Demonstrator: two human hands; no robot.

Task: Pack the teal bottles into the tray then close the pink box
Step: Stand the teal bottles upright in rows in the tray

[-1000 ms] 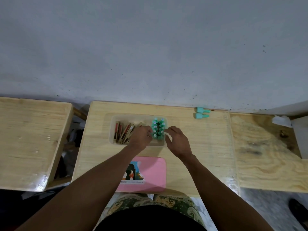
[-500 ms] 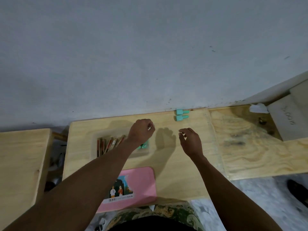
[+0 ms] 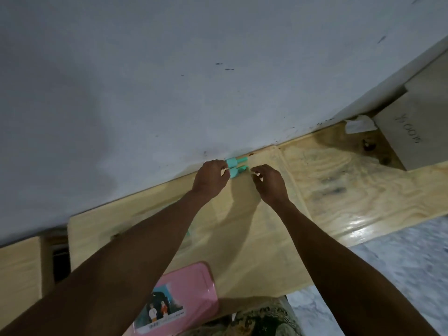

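Note:
Two teal bottles lie on their sides at the far edge of the wooden table [image 3: 244,241], against the wall: the upper bottle [image 3: 233,161] and the lower bottle [image 3: 236,171]. My left hand [image 3: 210,178] reaches them, its fingertips touching their wide ends; whether it grips one is unclear. My right hand [image 3: 268,182] hovers just right of the caps with fingers apart and nothing in it. The pink box lid [image 3: 186,292], with a picture label, lies at the near edge. My left forearm hides the tray.
A grey wall rises right behind the bottles. A second wooden table [image 3: 363,190] adjoins on the right, carrying a grey box [image 3: 419,132] and a crumpled white paper [image 3: 358,124]. Another wooden surface [image 3: 19,265] stands left across a gap.
Both hands have left the tray and reached forward and right to the two loose bottles by the wall. The view has swung right, and my arm now covers the tray.

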